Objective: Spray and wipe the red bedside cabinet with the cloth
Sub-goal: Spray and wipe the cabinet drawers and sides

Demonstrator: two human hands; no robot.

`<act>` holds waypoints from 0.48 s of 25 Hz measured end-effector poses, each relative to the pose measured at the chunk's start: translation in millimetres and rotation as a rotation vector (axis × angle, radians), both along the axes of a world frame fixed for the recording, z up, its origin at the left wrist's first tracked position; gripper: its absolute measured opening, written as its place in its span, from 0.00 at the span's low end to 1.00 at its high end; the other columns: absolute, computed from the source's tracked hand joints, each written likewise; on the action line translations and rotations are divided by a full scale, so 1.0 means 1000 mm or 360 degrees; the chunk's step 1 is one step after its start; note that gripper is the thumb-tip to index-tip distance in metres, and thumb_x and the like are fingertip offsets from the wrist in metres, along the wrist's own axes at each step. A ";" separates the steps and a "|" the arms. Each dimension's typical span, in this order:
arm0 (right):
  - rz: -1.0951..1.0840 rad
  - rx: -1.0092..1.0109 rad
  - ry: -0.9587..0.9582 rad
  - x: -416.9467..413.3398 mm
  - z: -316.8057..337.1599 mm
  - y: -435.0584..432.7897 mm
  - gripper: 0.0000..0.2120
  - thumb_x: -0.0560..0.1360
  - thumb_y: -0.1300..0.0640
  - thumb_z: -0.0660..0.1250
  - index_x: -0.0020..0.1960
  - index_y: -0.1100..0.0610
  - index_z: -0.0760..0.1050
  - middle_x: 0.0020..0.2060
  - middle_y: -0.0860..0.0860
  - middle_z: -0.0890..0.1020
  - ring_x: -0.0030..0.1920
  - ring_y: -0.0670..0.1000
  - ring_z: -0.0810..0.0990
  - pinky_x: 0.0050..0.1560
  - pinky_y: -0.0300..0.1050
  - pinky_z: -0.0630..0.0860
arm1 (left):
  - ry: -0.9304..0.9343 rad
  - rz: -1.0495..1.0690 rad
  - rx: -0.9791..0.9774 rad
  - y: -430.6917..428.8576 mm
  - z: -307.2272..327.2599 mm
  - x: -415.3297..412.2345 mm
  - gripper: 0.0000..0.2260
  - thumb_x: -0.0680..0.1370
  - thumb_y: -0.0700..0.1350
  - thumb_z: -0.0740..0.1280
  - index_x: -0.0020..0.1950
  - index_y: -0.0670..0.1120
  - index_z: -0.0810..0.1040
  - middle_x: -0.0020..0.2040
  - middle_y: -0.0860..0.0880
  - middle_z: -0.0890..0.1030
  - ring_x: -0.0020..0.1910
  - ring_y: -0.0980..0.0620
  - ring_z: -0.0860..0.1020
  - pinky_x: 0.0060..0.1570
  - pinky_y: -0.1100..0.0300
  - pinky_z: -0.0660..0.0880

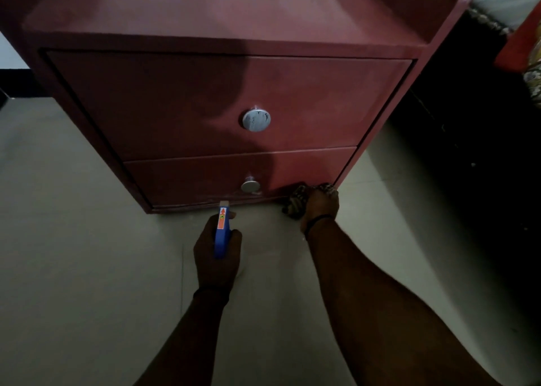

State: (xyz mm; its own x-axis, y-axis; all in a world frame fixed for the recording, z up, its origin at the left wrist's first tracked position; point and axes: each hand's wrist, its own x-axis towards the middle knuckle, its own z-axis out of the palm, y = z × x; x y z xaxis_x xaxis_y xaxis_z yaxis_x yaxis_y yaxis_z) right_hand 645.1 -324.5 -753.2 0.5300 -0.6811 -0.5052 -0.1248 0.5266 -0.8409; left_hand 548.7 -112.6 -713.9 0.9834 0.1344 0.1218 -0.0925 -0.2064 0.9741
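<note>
Your left hand is curled round a blue spray bottle, fingers wrapped under its head. The white nozzle points ahead at the base of the red bedside cabinet, just short of touching it.

Your right hand, off to the right of the left and slightly further forward, clutches a patterned cloth bunched in its fingers. The cloth is pressed against the lower right corner of the bottom drawer, where the cabinet meets the floor. A dark band circles that wrist.

The cabinet stands directly beyond both hands. Its two drawer fronts are shut, each with a round silvery knob: the upper one looks scuffed, and the lower one sits just past the nozzle. The matte red top has a raised lip along its right side.

Pale floor tiles spread beneath your arms and off to the left of the left hand. To the right of your right hand rises a dark piece of furniture, possibly a bed frame, though the light is too dim to be sure. Red and patterned bedding shows above it.
</note>
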 end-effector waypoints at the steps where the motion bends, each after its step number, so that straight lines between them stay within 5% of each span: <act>1: 0.0172 0.0036 -0.0116 -0.007 0.008 0.018 0.06 0.65 0.64 0.70 0.39 0.57 0.74 0.36 0.62 0.80 0.34 0.58 0.80 0.35 0.57 0.79 | -0.0019 0.0000 -0.0003 -0.004 -0.001 0.002 0.16 0.75 0.44 0.69 0.54 0.66 0.77 0.40 0.48 0.79 0.35 0.45 0.77 0.39 0.46 0.78; 4: 0.0462 0.0187 -0.0119 -0.016 0.008 0.045 0.14 0.67 0.65 0.75 0.52 0.64 0.79 0.49 0.62 0.84 0.46 0.62 0.83 0.39 0.52 0.81 | -0.0018 -0.0026 -0.0053 -0.013 -0.004 0.003 0.09 0.72 0.52 0.67 0.51 0.61 0.76 0.38 0.44 0.79 0.35 0.42 0.77 0.38 0.41 0.78; 7: 0.0210 0.0362 -0.0076 -0.006 0.007 0.020 0.15 0.74 0.65 0.69 0.60 0.60 0.78 0.53 0.61 0.84 0.45 0.59 0.84 0.38 0.53 0.83 | -0.0009 -0.0099 -0.0081 -0.014 -0.006 0.004 0.09 0.72 0.51 0.68 0.52 0.61 0.78 0.38 0.42 0.79 0.33 0.40 0.76 0.37 0.43 0.77; 10: -0.0020 0.0235 -0.0070 0.001 -0.001 0.002 0.14 0.74 0.61 0.61 0.55 0.55 0.81 0.50 0.60 0.85 0.44 0.60 0.85 0.44 0.63 0.82 | -0.0001 -0.0122 -0.0064 -0.012 -0.007 0.003 0.13 0.73 0.45 0.68 0.54 0.60 0.78 0.38 0.44 0.79 0.35 0.42 0.77 0.38 0.49 0.77; 12: 0.0270 -0.0031 0.0046 -0.002 -0.009 0.015 0.11 0.72 0.61 0.61 0.47 0.53 0.80 0.51 0.61 0.84 0.43 0.60 0.84 0.43 0.60 0.83 | 0.0005 -0.0123 -0.0042 -0.013 -0.011 0.004 0.11 0.73 0.48 0.68 0.55 0.57 0.79 0.39 0.47 0.79 0.35 0.46 0.77 0.39 0.48 0.78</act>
State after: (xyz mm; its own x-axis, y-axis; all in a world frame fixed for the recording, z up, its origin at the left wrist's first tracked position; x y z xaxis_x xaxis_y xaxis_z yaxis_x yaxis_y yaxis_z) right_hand 643.6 -309.4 -762.4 0.6235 -0.5930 -0.5095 -0.2348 0.4795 -0.8455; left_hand 552.3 -126.0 -724.8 0.9913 0.0614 0.1164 -0.1043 -0.1728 0.9794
